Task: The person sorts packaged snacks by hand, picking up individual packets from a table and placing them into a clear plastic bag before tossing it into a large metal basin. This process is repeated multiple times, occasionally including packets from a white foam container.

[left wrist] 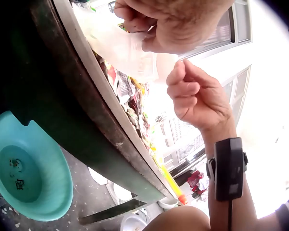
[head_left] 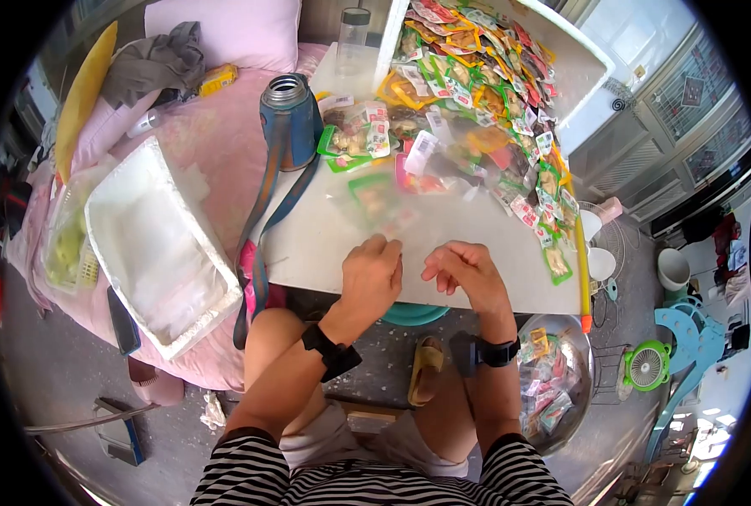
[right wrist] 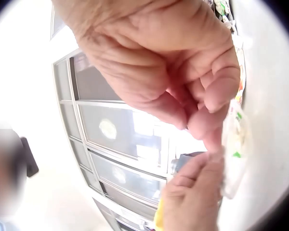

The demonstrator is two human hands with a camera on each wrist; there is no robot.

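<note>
Our left hand (head_left: pixel 372 273) closed in a pinch on a clear, green-marked bag (head_left: pixel 377 202), our right (head_left: pixel 470 275) loosely curled nearby, the bag blurred above the table (head_left: pixel 308 251).

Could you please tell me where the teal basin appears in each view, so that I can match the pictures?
Head: just below centre, largely hidden beneath the table's near edge, the teal basin.
Left wrist: lower left, on the floor, its inside showing.
Right wrist: not in it.
Shared landmark: the right hand, near centre in the head view, right of centre in left wrist, top in right wrist.
</note>
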